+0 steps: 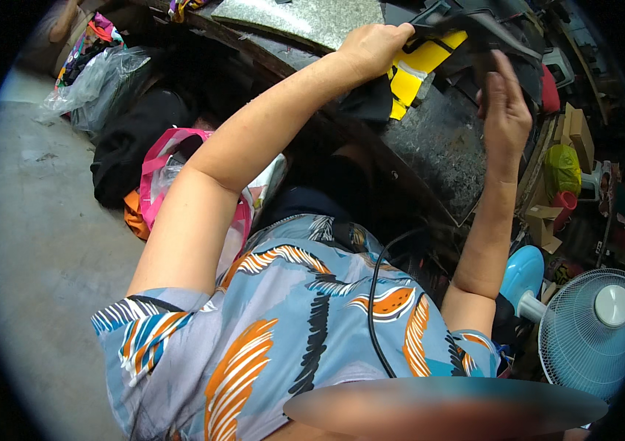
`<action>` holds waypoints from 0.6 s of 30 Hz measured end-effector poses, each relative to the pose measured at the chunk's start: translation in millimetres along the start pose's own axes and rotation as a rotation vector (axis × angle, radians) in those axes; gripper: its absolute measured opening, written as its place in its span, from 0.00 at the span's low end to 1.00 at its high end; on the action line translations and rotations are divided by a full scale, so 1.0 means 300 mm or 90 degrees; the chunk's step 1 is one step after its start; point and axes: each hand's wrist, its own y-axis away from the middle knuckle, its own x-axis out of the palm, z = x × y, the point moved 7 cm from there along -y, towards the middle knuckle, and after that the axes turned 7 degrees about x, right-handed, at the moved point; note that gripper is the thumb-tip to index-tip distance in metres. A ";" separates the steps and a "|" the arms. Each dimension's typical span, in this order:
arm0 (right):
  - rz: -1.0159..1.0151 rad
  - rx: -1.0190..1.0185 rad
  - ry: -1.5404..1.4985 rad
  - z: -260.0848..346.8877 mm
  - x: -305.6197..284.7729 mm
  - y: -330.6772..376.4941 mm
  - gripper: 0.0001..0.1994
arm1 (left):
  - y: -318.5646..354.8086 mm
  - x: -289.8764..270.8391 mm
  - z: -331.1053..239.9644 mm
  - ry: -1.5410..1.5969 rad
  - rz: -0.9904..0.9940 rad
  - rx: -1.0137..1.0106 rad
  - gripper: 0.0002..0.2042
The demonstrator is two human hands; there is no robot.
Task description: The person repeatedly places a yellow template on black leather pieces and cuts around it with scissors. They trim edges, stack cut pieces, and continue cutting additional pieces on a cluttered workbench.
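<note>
At the upper middle, my left hand (375,50) is closed, thumb tip against the edge of a dark piece of material (434,20) whose kind I cannot make out. Right beside it a bright yellow piece with black lines (409,84) lies on the worn grey tabletop (430,143). Farther right, my right hand (506,114) is raised above the table, its fingers pointing away from me. A dark blurred shape overlaps its fingertips, so whether it grips anything is unclear. More black material lies between and beyond the two hands.
A blue fan (592,331) stands at the lower right. Cardboard boxes (579,140) and a yellow-green bag (562,169) are at the right. To the left are a pink-edged bag (152,173), black cloth (118,158) and a clear plastic bag (110,81). A black cable (373,309) crosses my shirt.
</note>
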 end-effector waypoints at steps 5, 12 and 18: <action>0.142 0.088 0.355 -0.013 0.119 0.027 0.19 | 0.013 0.027 0.037 0.088 -0.020 -0.010 0.16; 0.027 0.017 -0.099 0.006 0.010 -0.006 0.18 | -0.004 0.060 0.066 0.104 -0.036 -0.002 0.18; 0.164 0.136 0.372 -0.040 0.096 0.035 0.19 | -0.034 0.038 0.022 0.093 -0.008 0.016 0.14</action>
